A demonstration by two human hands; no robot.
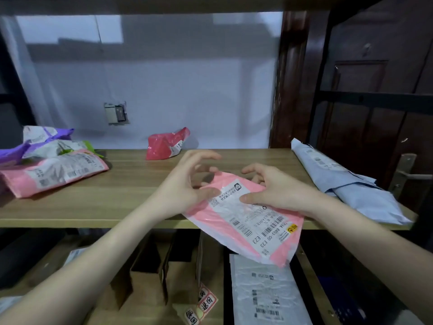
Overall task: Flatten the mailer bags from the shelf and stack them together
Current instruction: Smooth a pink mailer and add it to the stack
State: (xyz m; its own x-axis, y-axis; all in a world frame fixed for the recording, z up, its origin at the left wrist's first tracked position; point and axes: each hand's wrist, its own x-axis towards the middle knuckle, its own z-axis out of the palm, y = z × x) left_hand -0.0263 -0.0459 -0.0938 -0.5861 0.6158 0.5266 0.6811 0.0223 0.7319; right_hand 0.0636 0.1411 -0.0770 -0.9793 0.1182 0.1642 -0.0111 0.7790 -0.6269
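Pink mailer bag lies under both thumbs, overhanging the shelf.

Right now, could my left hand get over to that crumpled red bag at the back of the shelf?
Probably yes. The red bag sits just beyond the left hand, with only bare shelf between them. That hand's thumb still presses on the pink mailer, so it would have to let go first.

- A pink mailer bag with a white label is held flat, overhanging the shelf front edge.
- A crumpled red mailer bag is seen at the back.
- Pink and purple mailer bags are piled at left.
- Pale blue mailer bags are laid at right.
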